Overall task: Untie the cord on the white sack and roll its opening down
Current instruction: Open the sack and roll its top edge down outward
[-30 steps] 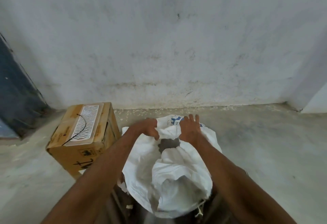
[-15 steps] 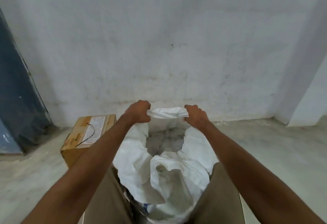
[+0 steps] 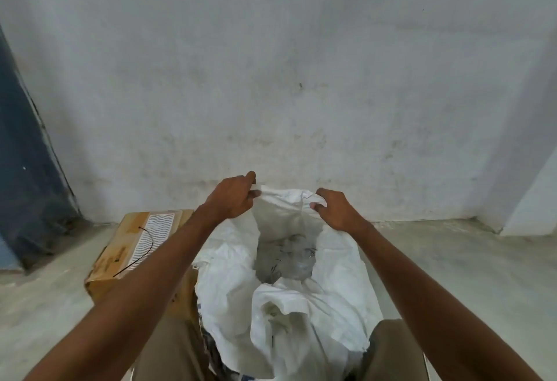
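Note:
The white sack (image 3: 328, 299) stands between my knees, its mouth open and its sides slumped. Clear, crumpled contents show inside the opening. My left hand (image 3: 232, 198) grips the far rim at its left end. My right hand (image 3: 336, 210) grips the same rim at its right end. The rim is stretched taut and lifted between the two hands. No cord shows on the sack.
A cardboard box (image 3: 132, 248) with a thin black wire on its lid sits on the concrete floor just left of the sack. A grey wall (image 3: 271, 79) rises close behind. A dark blue door edge (image 3: 27, 169) stands far left.
Both hands took hold of the sack's far rim and raised it, pulling it taut. The view tilted up, so the wall fills more of the frame.

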Available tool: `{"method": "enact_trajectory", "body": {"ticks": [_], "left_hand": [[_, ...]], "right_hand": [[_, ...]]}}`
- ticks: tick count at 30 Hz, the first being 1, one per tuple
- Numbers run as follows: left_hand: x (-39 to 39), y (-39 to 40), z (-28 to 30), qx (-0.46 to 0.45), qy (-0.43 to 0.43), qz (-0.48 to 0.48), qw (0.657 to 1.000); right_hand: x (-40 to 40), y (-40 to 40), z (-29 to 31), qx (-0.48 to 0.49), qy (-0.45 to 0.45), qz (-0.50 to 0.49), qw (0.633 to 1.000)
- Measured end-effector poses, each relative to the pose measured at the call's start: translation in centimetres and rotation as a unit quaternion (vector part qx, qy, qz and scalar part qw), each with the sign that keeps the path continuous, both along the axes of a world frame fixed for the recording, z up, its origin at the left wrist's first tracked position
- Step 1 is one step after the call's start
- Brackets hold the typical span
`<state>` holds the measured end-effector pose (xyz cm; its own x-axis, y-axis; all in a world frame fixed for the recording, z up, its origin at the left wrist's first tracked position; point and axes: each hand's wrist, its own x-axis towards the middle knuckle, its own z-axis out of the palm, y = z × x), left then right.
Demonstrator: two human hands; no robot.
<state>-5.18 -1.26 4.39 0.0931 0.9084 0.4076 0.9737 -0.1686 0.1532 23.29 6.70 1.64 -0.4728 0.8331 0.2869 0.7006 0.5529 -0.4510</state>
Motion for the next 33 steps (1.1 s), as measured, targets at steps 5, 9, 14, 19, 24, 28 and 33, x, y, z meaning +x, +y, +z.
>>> {"method": "enact_trajectory", "body": {"ticks": [5, 9, 14, 19, 24, 28, 33], "left_hand": [[-1.9, 3.1, -0.5, -0.022, -0.094, -0.006, 0.995], [-3.8, 5.0, -0.2, -0.012, -0.106, 0.000, 0.994], [-4.0, 6.3, -0.3, 0.004, 0.028, -0.007, 1.000], [-2.2, 7.7, -0.8, -0.034, 0.036, -0.033, 0.998], [-1.0, 8.6, -1.4, -0.111, -0.049, -0.110, 0.987], [-0.2, 7.5, -1.6, -0.105, -0.074, -0.133, 0.983], [1.7, 6.4, -1.1, -0.046, -0.155, -0.119, 0.980]], "right_hand": [[-0.8, 3.0, -0.4, -0.022, -0.034, -0.019, 0.999], [-0.2, 5.4, 1.7, -0.027, -0.055, -0.013, 0.998], [0.8, 7.4, 5.3, 0.165, -0.191, -0.047, 0.966], [1.2, 8.5, 6.2, 0.075, -0.049, 0.005, 0.996], [1.2, 7.4, 6.2, 0.011, -0.010, 0.102, 0.995], [1.0, 6.2, 5.8, 0.077, -0.089, 0.058, 0.991], [-0.3, 5.4, 5.2, 0.061, -0.076, -0.011, 0.995]]}}
